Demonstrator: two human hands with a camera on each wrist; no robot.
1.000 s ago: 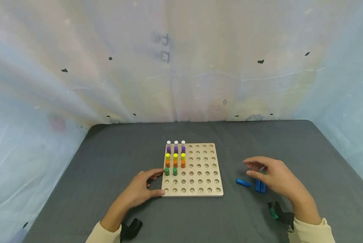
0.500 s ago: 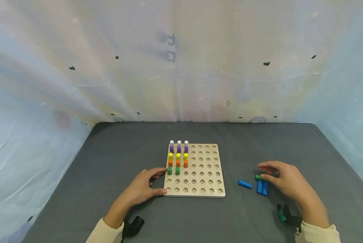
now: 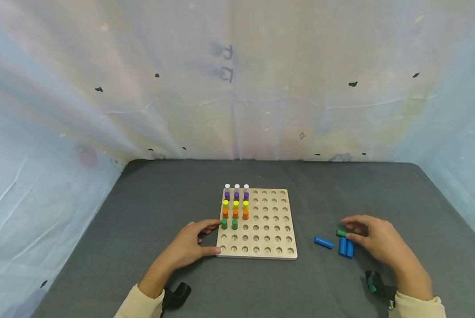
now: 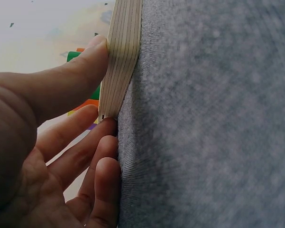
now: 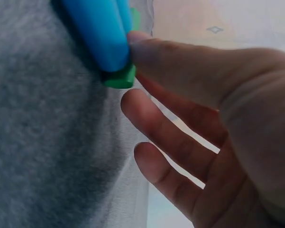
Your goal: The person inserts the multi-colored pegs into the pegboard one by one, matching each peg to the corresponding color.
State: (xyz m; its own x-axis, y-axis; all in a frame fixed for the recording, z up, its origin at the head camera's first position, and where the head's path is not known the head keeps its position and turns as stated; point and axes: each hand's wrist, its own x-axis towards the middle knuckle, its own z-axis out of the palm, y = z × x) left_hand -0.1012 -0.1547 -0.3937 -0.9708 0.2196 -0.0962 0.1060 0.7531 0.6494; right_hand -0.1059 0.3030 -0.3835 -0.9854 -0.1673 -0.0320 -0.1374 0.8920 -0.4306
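Observation:
A square wooden peg board (image 3: 267, 225) lies on the grey cloth. Its left three columns carry rows of white, purple, yellow and orange pegs (image 3: 235, 203), then two green pegs (image 3: 229, 224). My left hand (image 3: 210, 238) rests against the board's near-left corner, thumb (image 4: 76, 80) on the plywood edge (image 4: 121, 57), fingers straight along the side. To the right, a loose green peg (image 3: 341, 232) lies beside three blue pegs (image 3: 346, 247). My right hand (image 3: 346, 229) hovers at them; its thumb (image 5: 180, 61) touches the green peg (image 5: 118, 78) and the fingers stay spread apart from it.
Two black clamps sit near the table's front edge, one by the left sleeve (image 3: 175, 295) and one by the right wrist (image 3: 376, 282). Pale plastic sheeting (image 3: 237, 88) walls in the table at the back and both sides.
My right hand has drawn back to the right and come down onto the green peg by the blue pegs. The left hand has stayed on the board's corner.

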